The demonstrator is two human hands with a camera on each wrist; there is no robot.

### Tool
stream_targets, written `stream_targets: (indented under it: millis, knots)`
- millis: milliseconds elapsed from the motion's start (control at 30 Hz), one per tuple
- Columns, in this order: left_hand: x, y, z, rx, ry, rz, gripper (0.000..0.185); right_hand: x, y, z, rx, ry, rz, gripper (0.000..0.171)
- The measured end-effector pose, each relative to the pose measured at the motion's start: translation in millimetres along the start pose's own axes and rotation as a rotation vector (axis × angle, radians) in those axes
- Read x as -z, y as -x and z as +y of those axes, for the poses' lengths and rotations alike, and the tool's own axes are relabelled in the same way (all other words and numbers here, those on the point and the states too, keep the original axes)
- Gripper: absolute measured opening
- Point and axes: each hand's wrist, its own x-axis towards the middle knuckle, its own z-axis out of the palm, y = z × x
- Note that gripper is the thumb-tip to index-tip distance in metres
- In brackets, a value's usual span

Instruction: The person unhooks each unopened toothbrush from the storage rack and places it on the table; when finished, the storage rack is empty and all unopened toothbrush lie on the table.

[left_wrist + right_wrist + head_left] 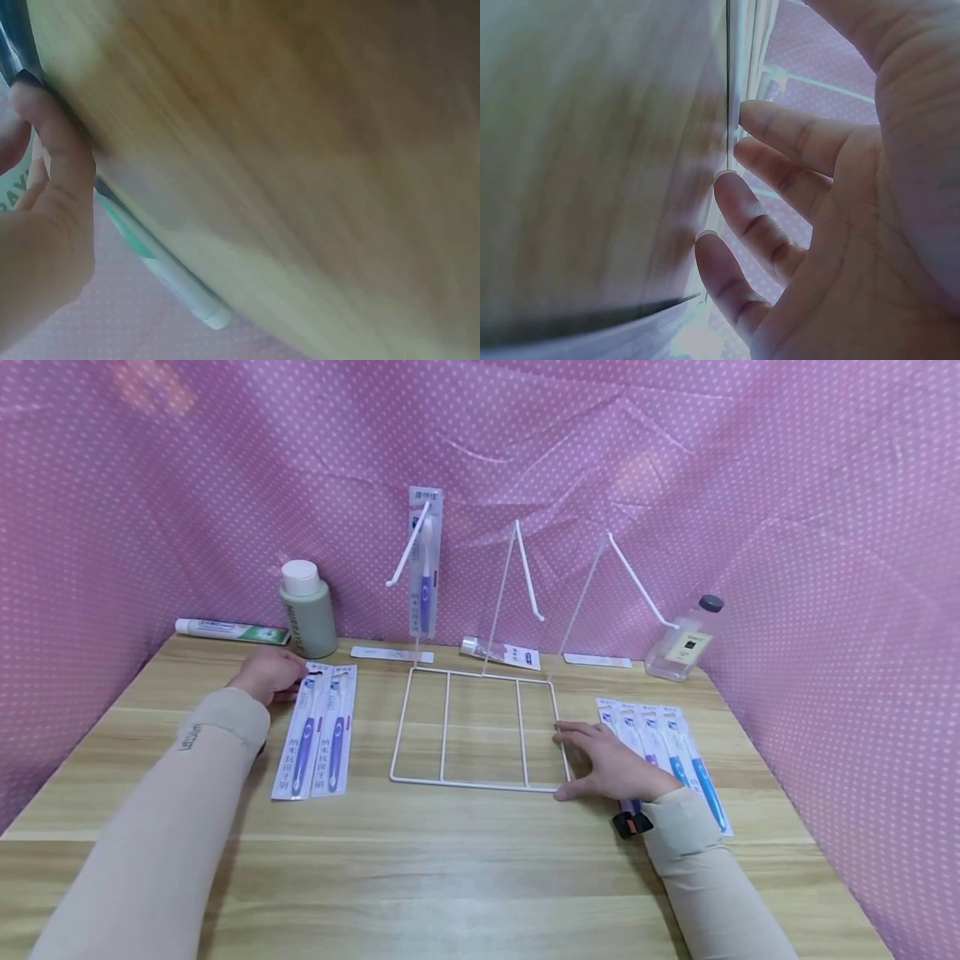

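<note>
head view: your two sleeved arms reach over a wooden table (465, 852) walled by pink dotted cloth (825, 485).
left hand: your left hand (266, 672) lies at the top ends of two purple toothbrush packs (315, 739), fingers curled down on the pack ends; from the left wrist view a bent finger (64, 150) presses a dark edge at the table surface, and you cannot tell whether it pinches the pack or only touches it.
purple packs: two, flat, side by side, just left of the rack base, near the table's left side.
right hand: your right hand (611, 764) is spread flat, fingertips touching the right edge of the white wire rack (476, 731); the right wrist view shows straight fingers (780, 131) set against the wire.
wire rack: its flat base lies at table centre, three compartments wide; three slanted hooks rise at its back.
hung pack: one purple toothbrush pack (424, 560) hangs on the left hook.
blue packs: a row of toothbrush packs (667, 752) lies under and beside your right wrist.
back row: green bottle (307, 610), toothpaste tube (228, 629), small tube (501, 652), clear bottle (684, 639), two white strips (392, 653).
</note>
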Motion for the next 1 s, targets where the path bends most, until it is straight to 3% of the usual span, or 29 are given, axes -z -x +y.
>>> stream_targets:
  millis: [100, 233, 333, 400, 500, 633, 733, 867, 1000]
  knots:
    - [0.1, 3.0, 1.5, -0.058, -0.160, 0.049, 0.022, 0, 0, 0, -0.002, 0.001, 0.002, 0.095]
    - [2.4, 15.0, 11.2, -0.117, -0.432, 0.108, 0.026, -1, 1, 1, -0.003, -0.010, 0.002, 0.096]
    - [6.1, 32.8, 30.9, -0.241, -0.529, 0.199, 0.032, -3, 2, 2, 0.004, -0.012, 0.002, 0.096]
    - [8.5, 46.7, 56.5, -0.352, -0.525, 0.291, 0.033, -3, 1, 1, 0.009, -0.008, 0.001, 0.095]
    - [9.5, 69.4, 106.2, -0.518, -0.428, 0.393, 0.035, -1, 1, 1, 0.012, -0.001, 0.007, 0.095]
    - [6.4, 93.9, 160.9, -0.631, -0.225, 0.398, 0.039, 0, 2, 3, 0.013, -0.002, 0.015, 0.095]
    - [1.7, 100.6, 180.2, -0.669, -0.102, 0.382, 0.038, -1, 3, 2, 0.023, -0.002, 0.013, 0.095]
    - [-7.8, 97.6, 196.0, -0.674, 0.041, 0.329, 0.038, 0, 3, -1, 0.029, -0.008, 0.013, 0.094]
    - [-17.8, 88.2, 210.8, -0.623, 0.210, 0.254, 0.038, 0, 3, -2, 0.022, -0.006, 0.011, 0.094]
